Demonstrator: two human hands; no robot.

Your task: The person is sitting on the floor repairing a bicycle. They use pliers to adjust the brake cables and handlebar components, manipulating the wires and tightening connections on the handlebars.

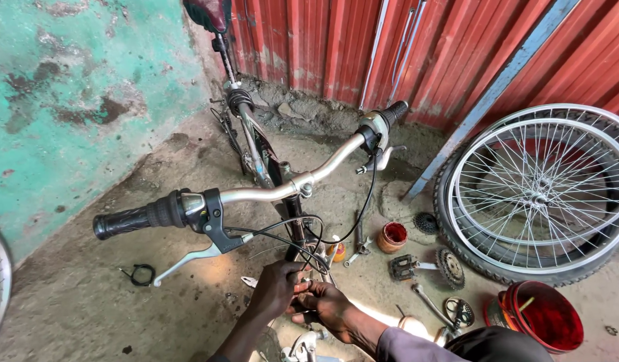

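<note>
left hand [274, 289] grasping the black cables [283, 240] | right hand [326, 303] clenched on fork top [308, 269], touching left | handlebar [269, 193] above, wheels [540, 194] far right

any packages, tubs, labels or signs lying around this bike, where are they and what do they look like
No signs, screens or readable labels in view; only containers:
small grease pot: on the ground right of the bike frame, round, open, red-orange inside.
red bucket: bottom right beside the leaning wheels, round, open, red.
small bottle: on the ground just above the right hand, orange-yellow, partly hidden by cables.
</note>
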